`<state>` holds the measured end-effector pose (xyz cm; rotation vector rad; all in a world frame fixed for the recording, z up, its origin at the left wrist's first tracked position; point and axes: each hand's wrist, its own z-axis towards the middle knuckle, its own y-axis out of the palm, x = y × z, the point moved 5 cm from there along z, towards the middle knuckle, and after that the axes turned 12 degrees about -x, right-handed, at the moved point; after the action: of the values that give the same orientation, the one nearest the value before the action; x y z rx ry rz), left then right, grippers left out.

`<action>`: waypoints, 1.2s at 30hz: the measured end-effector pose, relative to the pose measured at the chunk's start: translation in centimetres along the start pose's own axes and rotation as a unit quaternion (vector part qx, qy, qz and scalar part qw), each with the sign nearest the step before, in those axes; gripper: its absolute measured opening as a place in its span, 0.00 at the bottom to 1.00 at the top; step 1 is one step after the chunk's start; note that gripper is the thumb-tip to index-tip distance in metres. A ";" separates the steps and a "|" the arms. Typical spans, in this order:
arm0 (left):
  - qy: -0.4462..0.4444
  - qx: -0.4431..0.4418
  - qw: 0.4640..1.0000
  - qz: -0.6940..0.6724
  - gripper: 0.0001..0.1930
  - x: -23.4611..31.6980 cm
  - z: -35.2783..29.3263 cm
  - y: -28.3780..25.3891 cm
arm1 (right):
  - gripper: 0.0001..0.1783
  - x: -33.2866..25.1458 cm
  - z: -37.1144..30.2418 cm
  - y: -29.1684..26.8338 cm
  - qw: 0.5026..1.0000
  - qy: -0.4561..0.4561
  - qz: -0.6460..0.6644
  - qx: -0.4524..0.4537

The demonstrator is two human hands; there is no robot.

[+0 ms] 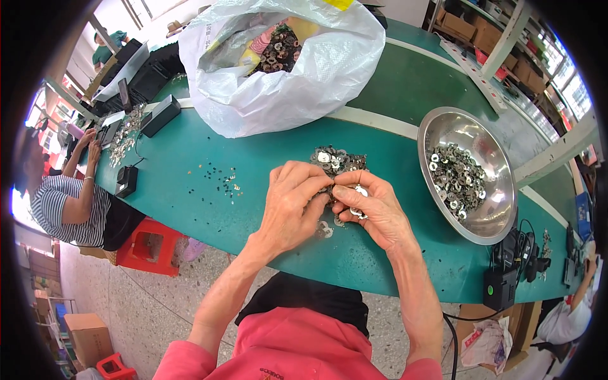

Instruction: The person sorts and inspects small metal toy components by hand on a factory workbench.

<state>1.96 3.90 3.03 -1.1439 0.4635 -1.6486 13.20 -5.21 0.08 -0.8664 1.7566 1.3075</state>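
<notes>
Over the near part of the green table, my hands meet beside a pile of small flat metal pieces (pixel 339 159). My left hand (pixel 288 206) is closed in a pinch, its fingertips against those of the other hand; the tiny thing between them is too small to name. Several shiny round metal pieces (pixel 359 212) are held in the curled fingers of my right hand (pixel 380 212), whose thumb and forefinger also pinch. A few loose metal pieces (pixel 324 229) lie under my hands. To the right, a steel bowl (pixel 494 218) contains many similar pieces (pixel 457 177).
A large white woven bag (pixel 253 107) of metal parts stands behind my hands. Small black and copper-coloured bits (pixel 221 180) are scattered left on the green table (pixel 190 152). Black boxes and cables (pixel 506 278) sit at right. A person in stripes (pixel 76 206) works at left.
</notes>
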 end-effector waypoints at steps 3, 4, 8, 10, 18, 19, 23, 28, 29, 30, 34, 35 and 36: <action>-0.007 0.013 0.999 -0.031 0.11 -0.3 -0.1 0.2 | 0.15 0.1 0.1 -0.3 1.000 -0.006 0.003 0.012; -0.018 0.010 0.998 -0.052 0.11 -0.5 -0.1 0.3 | 0.15 0.0 0.0 -0.4 1.000 -0.008 0.008 0.014; -0.003 0.010 0.998 -0.057 0.12 -0.4 -0.2 0.4 | 0.14 0.1 0.0 -0.7 1.000 -0.019 0.009 0.023; -0.012 0.010 0.998 -0.066 0.10 -0.5 -0.3 0.5 | 0.15 0.3 0.2 -0.8 1.000 -0.015 0.016 0.021; -0.028 0.017 0.996 -0.080 0.08 -0.6 -0.3 0.3 | 0.15 0.3 0.1 -0.3 0.999 -0.008 0.029 0.013; -0.032 0.012 0.996 -0.087 0.08 -0.6 -0.3 0.3 | 0.14 0.2 0.1 -0.3 0.999 -0.001 0.032 0.015; -0.066 0.004 0.988 -0.141 0.08 -1.2 -0.4 0.3 | 0.12 0.4 0.2 -0.5 1.000 0.002 0.028 0.009; -0.103 0.026 0.965 -0.240 0.07 -1.2 -0.4 -0.1 | 0.11 0.6 0.2 -0.8 1.000 0.010 0.021 0.017; -0.103 0.026 0.965 -0.240 0.07 -1.2 -0.4 -0.1 | 0.11 0.6 0.2 -0.9 1.000 0.011 0.020 0.016; -0.098 0.031 0.965 -0.241 0.08 -1.2 -0.4 -0.2 | 0.11 0.7 0.3 -0.9 1.000 0.011 0.020 0.016; -0.074 0.038 0.972 -0.218 0.09 -0.9 -0.3 -0.4 | 0.10 0.9 0.5 -0.9 0.998 0.018 0.062 0.002; -0.073 0.037 0.972 -0.218 0.09 -0.9 -0.4 -0.4 | 0.10 0.9 0.5 -0.9 0.996 0.018 0.085 -0.007; -0.069 0.038 0.974 -0.211 0.10 -0.8 -0.4 -0.4 | 0.10 0.9 0.5 -1.0 0.996 0.018 0.085 -0.006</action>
<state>1.43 4.68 2.79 -1.3540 0.0677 -1.9116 13.72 -5.03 -1.21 -0.7649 1.8864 1.4198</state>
